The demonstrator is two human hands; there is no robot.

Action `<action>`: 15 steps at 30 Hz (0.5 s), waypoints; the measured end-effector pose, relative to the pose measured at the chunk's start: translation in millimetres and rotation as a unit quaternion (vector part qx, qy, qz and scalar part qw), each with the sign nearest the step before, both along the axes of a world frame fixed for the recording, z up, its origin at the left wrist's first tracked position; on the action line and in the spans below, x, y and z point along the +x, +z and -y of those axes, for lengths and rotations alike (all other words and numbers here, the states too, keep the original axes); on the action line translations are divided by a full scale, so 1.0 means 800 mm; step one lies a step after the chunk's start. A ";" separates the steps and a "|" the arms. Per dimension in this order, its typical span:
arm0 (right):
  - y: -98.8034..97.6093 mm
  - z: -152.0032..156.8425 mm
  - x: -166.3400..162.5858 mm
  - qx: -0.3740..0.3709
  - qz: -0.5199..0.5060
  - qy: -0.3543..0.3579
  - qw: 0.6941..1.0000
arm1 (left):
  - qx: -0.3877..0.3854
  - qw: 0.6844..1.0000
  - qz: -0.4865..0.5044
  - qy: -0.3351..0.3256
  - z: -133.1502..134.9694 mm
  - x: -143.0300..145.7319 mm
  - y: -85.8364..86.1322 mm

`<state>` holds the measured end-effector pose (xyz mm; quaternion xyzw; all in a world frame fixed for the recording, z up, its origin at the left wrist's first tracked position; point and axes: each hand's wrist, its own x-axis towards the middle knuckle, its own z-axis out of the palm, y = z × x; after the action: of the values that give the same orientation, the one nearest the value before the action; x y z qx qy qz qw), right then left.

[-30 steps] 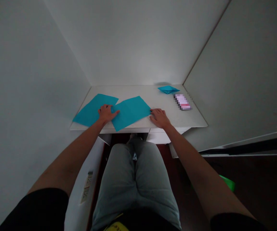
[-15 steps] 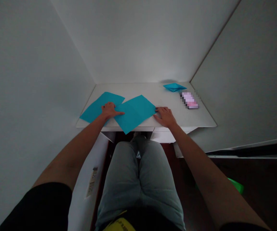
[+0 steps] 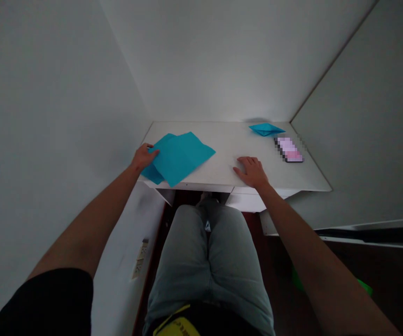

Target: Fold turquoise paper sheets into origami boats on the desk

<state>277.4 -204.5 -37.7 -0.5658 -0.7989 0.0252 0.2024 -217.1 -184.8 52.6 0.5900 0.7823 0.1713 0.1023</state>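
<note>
Slid leftward across the surface (image 3: 222,140) in the past half second, the upper blue sheet (image 3: 183,156) now lies over most of the lower blue sheet (image 3: 152,174), and its right corner has come away from the right hand (image 3: 253,172). The left hand (image 3: 143,157) has moved left with it. That hand's grip is narrow, thumb over the sheet's left corner and fingers curled at the edge; whether the lower sheet is caught in it too cannot be told. The right hand rests on the bare white top, its grip wide, thumb apart from the fingers and nothing held.

The surface stands in a tight corner, between a pale left wall (image 3: 64,93), a plain back wall (image 3: 201,70) and a grey right panel (image 3: 369,130). Toward its far right corner sits a folded blue paper piece (image 3: 266,129), pointed at both ends, with a phone (image 3: 288,149), blurred into blocks, just in front of it. Electrical outlets (image 3: 140,259) are set low at left, and a bright green object (image 3: 365,286) shows on the dark floor beyond the right forearm.

Beneath the front edge, above the person's grey jeans (image 3: 222,261), is a white drawer (image 3: 245,201); its contents are hidden.
</note>
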 end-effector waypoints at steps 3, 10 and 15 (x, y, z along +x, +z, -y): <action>-0.002 -0.001 0.001 0.012 -0.001 0.002 1.000 | 0.017 0.993 -0.112 0.019 0.024 -0.024 -0.001; -0.005 -0.002 0.002 0.026 -0.003 0.000 1.000 | 0.030 0.953 -0.171 -0.248 0.051 0.004 -0.059; -0.008 -0.003 0.004 0.025 -0.006 0.004 1.000 | -0.019 0.973 -0.143 -0.181 0.049 0.048 -0.095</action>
<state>280.5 -202.3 -44.5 -0.5574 -0.8001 0.0096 0.2214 -178.5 -223.6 -23.1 0.7382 0.6722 0.0489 0.0295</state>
